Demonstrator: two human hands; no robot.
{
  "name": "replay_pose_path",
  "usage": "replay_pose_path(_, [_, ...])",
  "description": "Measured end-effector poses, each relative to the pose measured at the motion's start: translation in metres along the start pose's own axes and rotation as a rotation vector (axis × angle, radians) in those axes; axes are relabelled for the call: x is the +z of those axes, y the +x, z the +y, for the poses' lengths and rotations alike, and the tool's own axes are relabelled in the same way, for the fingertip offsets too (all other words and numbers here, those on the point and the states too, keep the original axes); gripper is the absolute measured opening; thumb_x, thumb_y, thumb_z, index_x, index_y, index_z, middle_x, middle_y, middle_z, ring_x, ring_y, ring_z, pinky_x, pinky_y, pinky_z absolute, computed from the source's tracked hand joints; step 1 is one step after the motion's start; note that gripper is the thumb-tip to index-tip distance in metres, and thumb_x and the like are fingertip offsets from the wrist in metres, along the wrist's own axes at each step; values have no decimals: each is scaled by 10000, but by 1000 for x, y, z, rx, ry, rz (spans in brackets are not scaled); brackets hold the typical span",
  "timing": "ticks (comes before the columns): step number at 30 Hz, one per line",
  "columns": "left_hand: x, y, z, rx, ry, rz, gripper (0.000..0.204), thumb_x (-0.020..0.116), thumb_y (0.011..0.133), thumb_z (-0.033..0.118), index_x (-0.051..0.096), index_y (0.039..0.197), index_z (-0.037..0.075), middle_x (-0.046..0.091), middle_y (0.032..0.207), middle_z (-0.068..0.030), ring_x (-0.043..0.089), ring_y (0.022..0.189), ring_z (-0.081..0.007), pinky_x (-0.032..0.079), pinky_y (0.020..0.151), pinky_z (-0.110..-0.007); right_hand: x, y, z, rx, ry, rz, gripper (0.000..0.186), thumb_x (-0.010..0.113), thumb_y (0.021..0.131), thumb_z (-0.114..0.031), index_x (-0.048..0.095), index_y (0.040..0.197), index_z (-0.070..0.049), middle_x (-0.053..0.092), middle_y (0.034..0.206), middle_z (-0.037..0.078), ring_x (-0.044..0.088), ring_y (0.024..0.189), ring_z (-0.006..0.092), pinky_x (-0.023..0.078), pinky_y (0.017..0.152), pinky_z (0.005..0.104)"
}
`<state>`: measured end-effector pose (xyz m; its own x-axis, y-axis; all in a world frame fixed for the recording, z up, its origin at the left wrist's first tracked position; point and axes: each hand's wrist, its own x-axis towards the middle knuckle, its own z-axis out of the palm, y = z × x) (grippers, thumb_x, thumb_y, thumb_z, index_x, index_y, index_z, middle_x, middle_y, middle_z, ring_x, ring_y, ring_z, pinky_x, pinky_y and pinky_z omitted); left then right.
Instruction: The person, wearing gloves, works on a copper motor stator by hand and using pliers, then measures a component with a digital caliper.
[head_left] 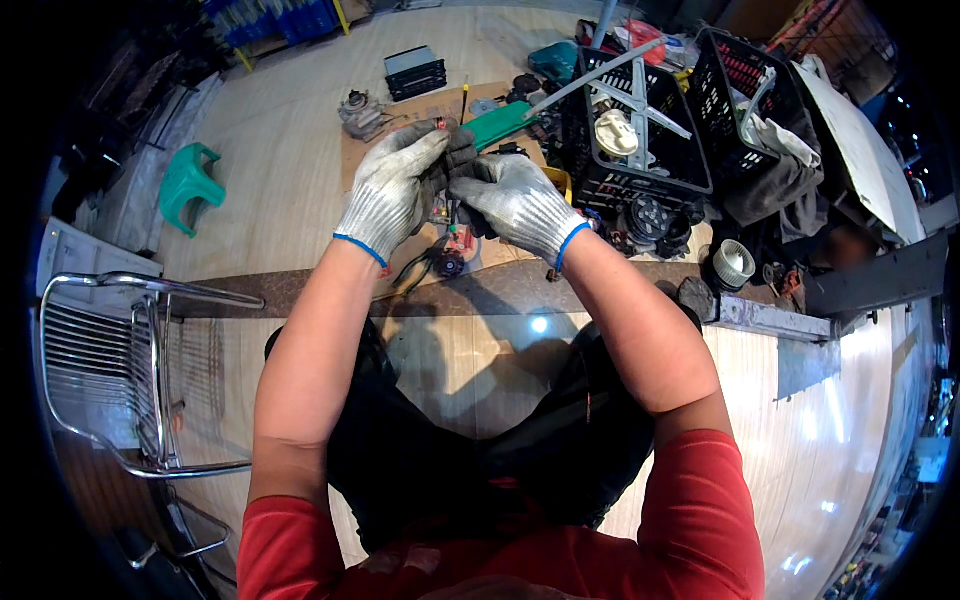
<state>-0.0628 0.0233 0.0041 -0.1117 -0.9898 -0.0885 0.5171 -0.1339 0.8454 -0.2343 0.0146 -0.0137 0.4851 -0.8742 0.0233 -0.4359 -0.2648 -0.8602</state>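
Observation:
My left hand (393,180), in a white knitted glove with dark fingers and a blue cuff, is raised before me with its fingers curled together. A tiny red spot shows by its thumb tip, too small to name. My right hand (522,203), gloved alike, is closed close beside the left, its thumb pointing toward the left fingers. Whatever the two hands pinch is mostly hidden by the gloves. Below them, a small red-and-black part (455,255) lies on a cardboard sheet (510,252). Just beyond the right hand lies a flat green piece (498,125).
At right stand two black plastic crates (640,183) of parts, one with a long grey metal bar (600,76) across it. A white fan wheel (734,263) sits near the ledge. Left are a green stool (190,188) and a metal chair (95,355). Black boxes (415,75) stand ahead.

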Motion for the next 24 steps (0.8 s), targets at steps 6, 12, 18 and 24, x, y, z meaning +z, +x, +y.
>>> replay_pose_path(6, [-8,7,-2,48,-91,36,198,562,981,57,569,1157,-31,648,1063,-179,674,974,-306,584,817,-402,9,2,19,-196,-60,-26,274,695,751,-230,700,958,-50,688,861,153,663,809,304,521,717,408])
replay_pose_path(12, [-10,10,4,73,-208,47,170,544,989,70,578,1105,-50,674,983,-168,684,842,-277,594,712,-387,7,2,18,-396,-183,17,256,627,919,-209,693,963,35,705,751,104,664,634,148,515,612,307])
replay_pose_path(18, [-20,9,6,40,-172,-77,190,544,994,106,585,1109,-39,684,940,-152,682,781,-266,575,655,-365,0,3,-1,-107,-156,-21,263,651,855,-239,702,973,-9,680,830,170,655,722,249,518,673,366])
replay_pose_path(24, [-17,-1,22,-93,63,-199,227,569,978,115,588,1138,-45,676,976,-152,677,810,-246,583,680,-365,-22,-3,-12,12,-190,-160,279,638,856,-288,720,978,-51,677,895,230,672,866,364,531,772,438])
